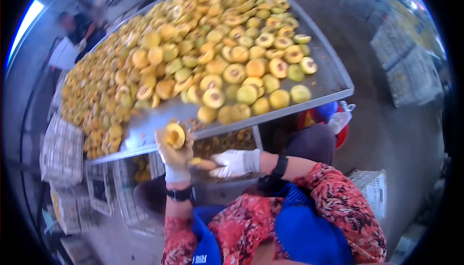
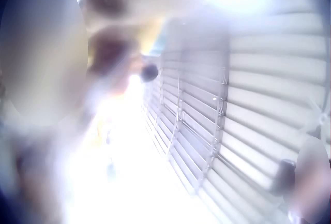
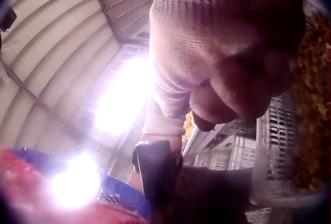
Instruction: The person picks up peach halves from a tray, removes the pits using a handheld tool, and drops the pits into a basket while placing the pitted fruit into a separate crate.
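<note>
Fruit half [image 1: 174, 135] clasped by left grip [image 1: 175, 157], tool [image 1: 205, 164] by right grip [image 1: 237, 163]; tray [image 1: 327, 71], crates [image 1: 62, 153] around.

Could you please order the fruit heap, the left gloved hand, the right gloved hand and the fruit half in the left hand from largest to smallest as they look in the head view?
1. Fruit heap
2. Left hand and right hand: too alike to rank
3. Fruit half

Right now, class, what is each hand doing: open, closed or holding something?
Left hand: holding a halved yellow fruit.
Right hand: closed, holding a tan, handle-like object.
</note>
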`<state>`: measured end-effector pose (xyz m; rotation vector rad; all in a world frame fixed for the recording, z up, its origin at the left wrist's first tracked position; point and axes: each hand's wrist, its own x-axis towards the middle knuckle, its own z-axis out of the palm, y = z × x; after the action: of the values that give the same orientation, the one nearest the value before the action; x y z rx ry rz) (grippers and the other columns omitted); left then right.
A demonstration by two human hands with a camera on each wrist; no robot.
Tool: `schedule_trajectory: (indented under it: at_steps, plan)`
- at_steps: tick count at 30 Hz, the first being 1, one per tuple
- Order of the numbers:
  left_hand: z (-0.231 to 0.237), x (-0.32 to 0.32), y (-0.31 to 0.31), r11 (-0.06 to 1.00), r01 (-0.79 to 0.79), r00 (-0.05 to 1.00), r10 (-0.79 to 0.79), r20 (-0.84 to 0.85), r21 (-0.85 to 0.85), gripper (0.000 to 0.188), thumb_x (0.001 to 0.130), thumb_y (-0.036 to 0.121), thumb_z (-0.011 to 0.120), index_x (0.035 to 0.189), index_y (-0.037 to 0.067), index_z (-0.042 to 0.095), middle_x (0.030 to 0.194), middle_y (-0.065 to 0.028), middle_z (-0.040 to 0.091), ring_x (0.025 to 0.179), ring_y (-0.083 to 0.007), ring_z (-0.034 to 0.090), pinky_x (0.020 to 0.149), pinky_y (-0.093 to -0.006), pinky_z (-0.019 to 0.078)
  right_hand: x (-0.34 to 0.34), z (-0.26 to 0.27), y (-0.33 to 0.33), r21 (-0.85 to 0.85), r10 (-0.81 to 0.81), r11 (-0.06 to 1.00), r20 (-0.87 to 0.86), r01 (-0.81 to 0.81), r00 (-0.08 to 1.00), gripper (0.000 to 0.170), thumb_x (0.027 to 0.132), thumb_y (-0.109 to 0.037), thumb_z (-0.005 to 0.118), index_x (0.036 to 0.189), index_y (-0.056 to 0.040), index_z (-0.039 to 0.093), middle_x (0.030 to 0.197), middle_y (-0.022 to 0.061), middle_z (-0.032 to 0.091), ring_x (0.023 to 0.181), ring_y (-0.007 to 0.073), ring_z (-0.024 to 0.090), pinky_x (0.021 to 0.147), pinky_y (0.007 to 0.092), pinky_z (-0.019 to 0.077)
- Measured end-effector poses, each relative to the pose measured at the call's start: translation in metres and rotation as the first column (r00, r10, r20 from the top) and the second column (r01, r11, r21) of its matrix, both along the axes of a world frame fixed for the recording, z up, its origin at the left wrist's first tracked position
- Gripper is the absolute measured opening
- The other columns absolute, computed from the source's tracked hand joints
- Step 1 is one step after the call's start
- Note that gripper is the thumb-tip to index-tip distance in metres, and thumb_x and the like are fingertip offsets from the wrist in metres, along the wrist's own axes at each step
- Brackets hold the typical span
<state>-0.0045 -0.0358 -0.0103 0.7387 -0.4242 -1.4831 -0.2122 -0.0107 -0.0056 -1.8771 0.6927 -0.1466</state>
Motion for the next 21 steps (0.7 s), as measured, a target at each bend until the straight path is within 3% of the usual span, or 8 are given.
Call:
schedule_trajectory:
  at_steps: [5, 6, 7, 8, 11, 13, 18, 21]
  plan:
    - [0.047, 0.103, 0.009, 0.946, -0.307, 0.78, 0.185, 0.598, 0.108, 0.047, 0.094, 0.044, 0.048, 0.116, 0.003, 0.056, 0.091, -0.0162, 0.065, 0.074, -0.0275, 0.063, 0.059, -0.0351, 0.0516, -0.009, -0.022, 0.006, -0.254, -0.172, 0.964, -0.361, 0.081, 0.917, 0.045, 0.089, -0.042, 0.05, 0.106, -0.0009, 0.055, 0.09, 0.0234, 0.067, 0.086, 0.0387, 0.065, 0.076, 0.0477, 0.0499]
    - [0.054, 0.117, 0.011, 0.933, -0.359, 0.254, 0.084, 0.964, 0.013, 0.049, 0.093, 0.046, 0.049, 0.115, 0.003, 0.059, 0.096, -0.0175, 0.065, 0.087, -0.0288, 0.062, 0.073, -0.0372, 0.049, -0.01, -0.023, 0.007, -0.31, -0.248, 0.939, -0.301, 0.151, 0.921, 0.044, 0.09, -0.042, 0.048, 0.106, -0.0008, 0.054, 0.089, 0.0227, 0.067, 0.084, 0.0382, 0.066, 0.075, 0.0478, 0.0503]
    - [0.06, 0.127, 0.012, 0.935, -0.344, -0.375, -0.051, 0.926, -0.088, 0.051, 0.091, 0.048, 0.051, 0.114, 0.004, 0.062, 0.102, -0.0188, 0.065, 0.1, -0.0302, 0.062, 0.088, -0.0393, 0.0464, -0.006, -0.022, 0.004, -0.302, -0.293, 0.93, -0.267, 0.209, 0.918, 0.042, 0.091, -0.041, 0.048, 0.103, -0.0017, 0.053, 0.085, 0.0216, 0.067, 0.08, 0.0382, 0.066, 0.072, 0.0491, 0.0505]
    - [0.067, 0.135, 0.007, 0.922, -0.383, -0.512, -0.268, 0.816, 0.062, 0.057, 0.088, 0.054, 0.053, 0.121, 0.008, 0.059, 0.116, -0.0199, 0.061, 0.108, -0.0335, 0.059, 0.092, -0.0419, 0.0452, -0.005, -0.017, 0.002, -0.319, -0.325, 0.918, -0.259, 0.237, 0.91, 0.041, 0.091, -0.041, 0.047, 0.102, -0.0021, 0.052, 0.082, 0.0215, 0.067, 0.079, 0.0382, 0.066, 0.071, 0.0495, 0.0505]
    - [0.072, 0.122, -0.018, 0.98, -0.197, -0.674, -0.132, 0.727, -0.004, 0.065, 0.084, 0.056, 0.056, 0.135, 0.015, 0.046, 0.121, -0.0184, 0.06, 0.108, -0.0357, 0.059, 0.092, -0.0441, 0.0452, -0.005, -0.011, -0.002, -0.319, -0.332, 0.916, -0.273, 0.241, 0.903, 0.041, 0.092, -0.042, 0.047, 0.1, -0.0024, 0.051, 0.083, 0.0216, 0.067, 0.08, 0.0391, 0.065, 0.072, 0.0487, 0.0501]
    - [0.086, 0.082, -0.056, 0.965, -0.16, -0.562, -0.264, 0.784, 0.21, 0.077, 0.08, 0.056, 0.061, 0.142, 0.017, 0.037, 0.12, -0.018, 0.06, 0.108, -0.0314, 0.06, 0.091, -0.0392, 0.0457, -0.001, -0.01, -0.001, -0.301, -0.307, 0.925, -0.231, 0.233, 0.923, 0.041, 0.091, -0.042, 0.047, 0.098, -0.0025, 0.051, 0.083, 0.022, 0.066, 0.079, 0.0396, 0.065, 0.072, 0.0488, 0.0499]
    - [0.046, 0.033, -0.144, 0.986, 0.009, -0.639, -0.124, 0.759, 0.169, 0.081, 0.077, 0.045, 0.066, 0.145, 0.022, 0.028, 0.127, -0.0177, 0.055, 0.115, -0.0339, 0.056, 0.095, -0.0414, 0.045, 0.003, -0.008, -0.004, -0.227, -0.267, 0.947, -0.168, 0.227, 0.949, 0.039, 0.091, -0.041, 0.049, 0.097, -0.0025, 0.049, 0.083, 0.0234, 0.066, 0.078, 0.0411, 0.064, 0.071, 0.049, 0.0494]
    - [0.021, 0.023, -0.171, 0.973, -0.016, -0.781, -0.155, 0.605, 0.229, 0.082, 0.077, 0.031, 0.068, 0.146, 0.021, 0.025, 0.149, -0.0136, 0.028, 0.122, -0.0372, 0.049, 0.099, -0.0446, 0.0437, 0.003, -0.009, -0.003, -0.245, -0.275, 0.941, -0.147, 0.234, 0.95, 0.038, 0.091, -0.04, 0.049, 0.096, -0.0022, 0.049, 0.083, 0.023, 0.066, 0.079, 0.041, 0.064, 0.071, 0.0488, 0.0496]
